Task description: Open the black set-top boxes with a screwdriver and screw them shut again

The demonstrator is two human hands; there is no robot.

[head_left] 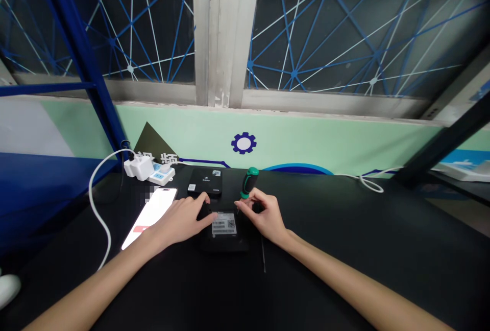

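Note:
A black, flat electronic box [224, 243] lies on the table with a white printed label on its upper face. My left hand [184, 221] holds the box's left far corner, thumb at the label's edge and index finger bent near the far side; its other fingers are partly hidden. A screwdriver [250, 182] with a green and black handle stands nearly upright at the box's right far edge. Thumb and fingers of my right hand [264, 213] pinch it low, just under the handle. Its tip is too dim to make out. A thin metal rod [264, 257] lies right of the box.
Behind the box sits another black box [205, 182] with small stickers. A lit phone [151, 216] lies left, by a white power strip [161, 173] with a plugged-in adapter [140, 167]. A white cable [100, 208] loops down the left side. A thin white cable [369, 183] lies back right.

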